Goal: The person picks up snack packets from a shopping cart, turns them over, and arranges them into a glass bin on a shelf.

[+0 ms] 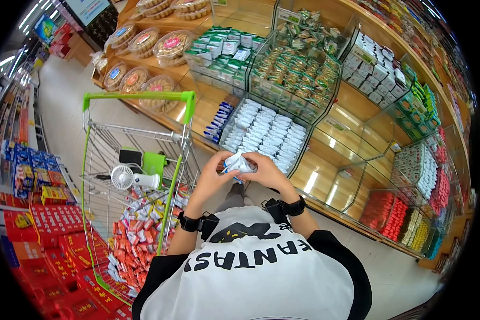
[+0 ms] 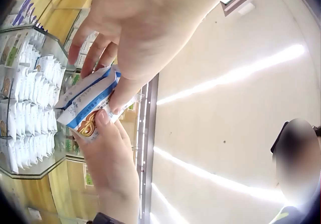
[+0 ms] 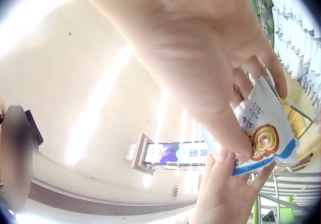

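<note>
White packaging is pinched in the grip of left hand and right hand. Pick-up appears done, release not yet.

We are in a supermarket: a green-handled shopping cart stands beside wooden shelves holding round cookie tubs and clear bins of wrapped snacks.

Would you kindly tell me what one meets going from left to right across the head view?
Blue boxes, white fan, left hand, held white packet, right hand, red shelf packets.
</note>
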### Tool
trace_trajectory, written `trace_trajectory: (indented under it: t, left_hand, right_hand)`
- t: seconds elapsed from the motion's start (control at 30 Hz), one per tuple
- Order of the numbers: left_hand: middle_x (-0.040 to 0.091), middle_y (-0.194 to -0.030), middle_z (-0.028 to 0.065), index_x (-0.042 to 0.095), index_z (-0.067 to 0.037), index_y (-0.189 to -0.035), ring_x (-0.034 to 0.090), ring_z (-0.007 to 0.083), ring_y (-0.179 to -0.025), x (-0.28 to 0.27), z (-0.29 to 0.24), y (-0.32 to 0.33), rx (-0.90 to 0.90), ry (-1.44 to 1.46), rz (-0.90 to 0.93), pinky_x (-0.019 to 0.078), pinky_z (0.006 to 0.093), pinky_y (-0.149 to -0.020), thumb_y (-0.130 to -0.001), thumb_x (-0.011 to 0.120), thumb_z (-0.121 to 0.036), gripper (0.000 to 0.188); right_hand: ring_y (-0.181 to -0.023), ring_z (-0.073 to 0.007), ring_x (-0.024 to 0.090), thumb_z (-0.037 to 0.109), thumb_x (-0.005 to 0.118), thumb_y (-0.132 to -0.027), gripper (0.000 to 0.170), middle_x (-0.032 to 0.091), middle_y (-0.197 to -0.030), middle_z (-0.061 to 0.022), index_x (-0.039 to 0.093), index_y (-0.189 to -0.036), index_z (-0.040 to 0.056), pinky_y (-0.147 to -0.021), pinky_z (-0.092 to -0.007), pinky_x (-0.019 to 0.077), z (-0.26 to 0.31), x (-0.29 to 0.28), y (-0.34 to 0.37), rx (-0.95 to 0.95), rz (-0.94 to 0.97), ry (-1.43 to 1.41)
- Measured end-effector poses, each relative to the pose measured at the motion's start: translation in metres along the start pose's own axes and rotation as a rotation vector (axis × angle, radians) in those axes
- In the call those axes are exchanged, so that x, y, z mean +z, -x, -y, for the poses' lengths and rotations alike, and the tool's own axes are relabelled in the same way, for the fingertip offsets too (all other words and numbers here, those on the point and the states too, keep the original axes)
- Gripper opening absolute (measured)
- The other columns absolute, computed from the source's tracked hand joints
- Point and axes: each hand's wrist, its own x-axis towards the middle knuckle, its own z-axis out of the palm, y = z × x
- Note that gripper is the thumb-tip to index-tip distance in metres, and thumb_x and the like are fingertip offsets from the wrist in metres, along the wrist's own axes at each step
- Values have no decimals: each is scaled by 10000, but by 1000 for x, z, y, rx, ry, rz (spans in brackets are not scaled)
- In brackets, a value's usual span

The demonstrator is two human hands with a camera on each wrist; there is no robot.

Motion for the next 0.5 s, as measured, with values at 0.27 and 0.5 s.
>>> trace_trajectory:
  t: [0.27, 0.5]
  left_hand:
    - [499, -1059, 97, 407, -42, -1195, 504, 162, -933, 4, 53, -71, 7, 152, -124, 438, 268, -751, -782, 633, -104, 475]
    - [524, -1004, 85, 432, -42, -1165, 529, 146, -887, 8, 95, -90, -259, 216, -8, 437, 253, -708, -845, 511, -166, 352]
  right_hand:
    - [-804, -298, 592, 243, 735, -582, 533, 615, -890, -173, 575, -1020, -14, -723, -341, 456, -46, -33, -55, 146, -226, 153]
    - [-861, -329, 582, 247, 734, -591, 555, 599, -960, -197, 566, -1030, -48, -749, -352, 456, -86, -34, -102, 155, -312, 334]
